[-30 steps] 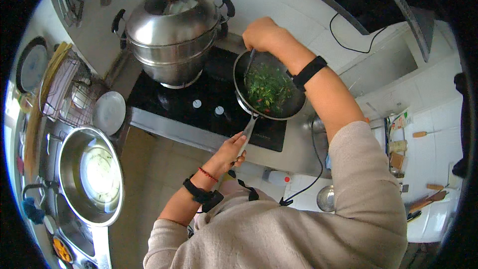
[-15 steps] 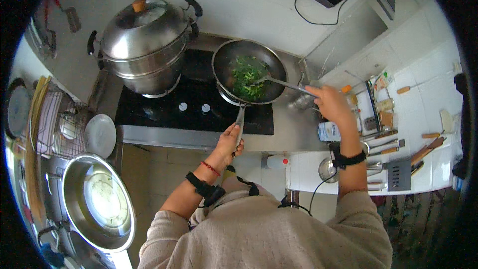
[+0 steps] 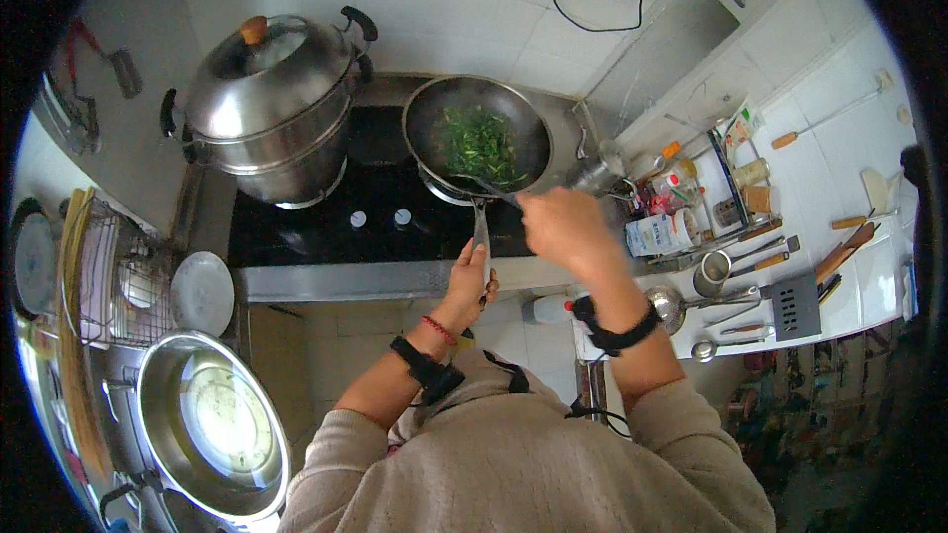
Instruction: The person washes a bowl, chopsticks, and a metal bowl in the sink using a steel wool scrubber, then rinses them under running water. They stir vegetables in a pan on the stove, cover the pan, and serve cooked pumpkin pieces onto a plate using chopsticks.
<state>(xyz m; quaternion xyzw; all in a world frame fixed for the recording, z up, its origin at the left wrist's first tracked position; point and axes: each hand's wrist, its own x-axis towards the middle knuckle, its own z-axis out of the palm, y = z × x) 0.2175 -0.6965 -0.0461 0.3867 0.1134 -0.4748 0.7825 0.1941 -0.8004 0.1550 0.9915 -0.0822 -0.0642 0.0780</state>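
The leaves are deep green with lighter green flecks, against the dark grey of my wok. The wok handle is silver-grey, my utensil darker grey. My sleeves are plain beige; I wear black wrist bands and a red bracelet. The cooktop is black with white knobs. The steamer is silver, with an orange-brown lid knob and black side handles. White wall tiles carry a faint grey grid.
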